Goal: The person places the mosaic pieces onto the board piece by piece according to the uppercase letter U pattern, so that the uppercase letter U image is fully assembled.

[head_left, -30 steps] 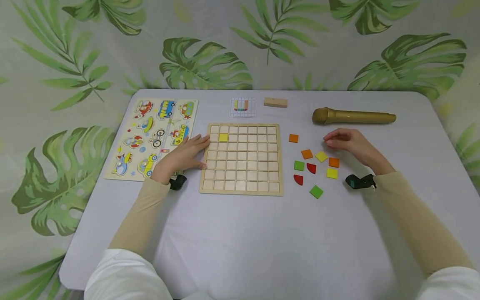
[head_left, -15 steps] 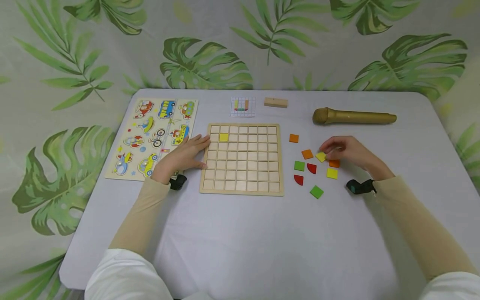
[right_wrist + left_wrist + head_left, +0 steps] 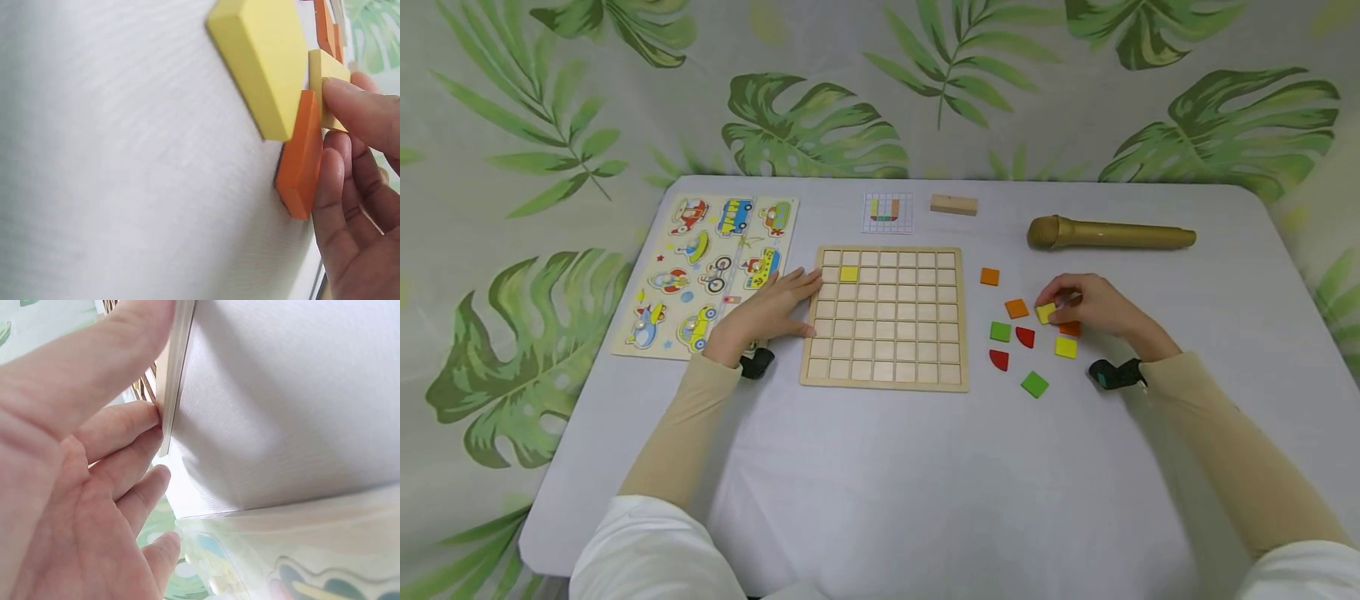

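Observation:
A wooden grid board (image 3: 885,385) lies mid-table, with one yellow square tile (image 3: 848,274) in a cell near its upper left. My left hand (image 3: 772,310) rests against the board's left edge, its fingers fairly straight; the left wrist view shows the fingertips touching that edge. Between thumb and fingers, my right hand (image 3: 1093,306) pinches another yellow square tile (image 3: 317,81). An orange tile (image 3: 300,159) lies just under that hand, partly hidden in the head view. Close by lies one more yellow tile (image 3: 1065,347).
Loose tiles surround the right hand: orange (image 3: 990,276), green (image 3: 1034,384) and red quarter-rounds (image 3: 999,360). A patterned card (image 3: 887,213), a wooden block (image 3: 953,205) and a gold microphone (image 3: 1112,233) line the back. A vehicle picture puzzle (image 3: 700,275) lies left.
My right hand has come down and toward me onto a loose yellow tile and now pinches it. The left hand stays at the board's edge.

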Action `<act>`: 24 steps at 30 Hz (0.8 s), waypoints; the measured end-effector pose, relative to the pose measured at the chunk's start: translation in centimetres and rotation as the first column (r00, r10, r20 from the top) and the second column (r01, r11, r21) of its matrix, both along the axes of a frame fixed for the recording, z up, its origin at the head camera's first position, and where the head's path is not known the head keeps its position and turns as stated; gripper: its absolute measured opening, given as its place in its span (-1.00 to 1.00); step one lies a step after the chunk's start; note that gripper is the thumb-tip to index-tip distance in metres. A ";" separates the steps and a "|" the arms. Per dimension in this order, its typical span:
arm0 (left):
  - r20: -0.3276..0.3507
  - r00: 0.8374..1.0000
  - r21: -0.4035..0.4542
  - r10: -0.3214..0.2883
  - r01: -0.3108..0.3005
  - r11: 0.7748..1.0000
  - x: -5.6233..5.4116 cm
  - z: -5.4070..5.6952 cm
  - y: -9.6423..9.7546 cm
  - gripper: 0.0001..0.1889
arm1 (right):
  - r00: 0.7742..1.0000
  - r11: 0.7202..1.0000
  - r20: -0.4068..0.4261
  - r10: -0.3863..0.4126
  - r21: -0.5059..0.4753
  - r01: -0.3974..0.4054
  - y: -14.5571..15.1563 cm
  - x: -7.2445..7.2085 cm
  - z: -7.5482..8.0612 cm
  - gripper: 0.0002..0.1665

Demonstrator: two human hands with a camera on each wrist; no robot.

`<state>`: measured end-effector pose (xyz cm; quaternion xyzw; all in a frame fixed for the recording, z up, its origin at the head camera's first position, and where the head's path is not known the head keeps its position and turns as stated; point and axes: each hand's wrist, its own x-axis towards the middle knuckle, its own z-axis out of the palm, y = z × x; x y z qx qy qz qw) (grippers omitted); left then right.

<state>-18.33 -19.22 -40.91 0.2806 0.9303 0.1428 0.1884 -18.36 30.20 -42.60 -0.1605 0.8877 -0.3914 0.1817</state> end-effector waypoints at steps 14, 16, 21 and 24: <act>-0.016 1.000 0.001 -0.003 0.003 1.000 0.0 0.0 -0.1 -0.09 | 0.987 0.994 0.147 -0.071 -0.066 0.081 -1.1 -1.0 1.3 -0.76; -0.015 1.000 0.001 -0.002 0.002 1.000 0.0 0.0 -0.1 -0.09 | 0.986 0.992 0.150 -0.074 -0.087 0.088 -1.8 -1.2 1.5 -0.74; -0.006 1.000 0.000 0.003 -0.003 1.000 0.0 0.0 -0.1 -0.08 | 0.986 0.986 0.154 -0.067 -0.144 0.090 -4.1 -1.7 2.0 -0.75; 0.001 1.000 -0.001 0.008 -0.008 1.000 0.0 0.1 0.0 -0.07 | 0.986 0.982 0.159 -0.049 -0.172 0.077 -5.7 -2.2 2.0 -0.75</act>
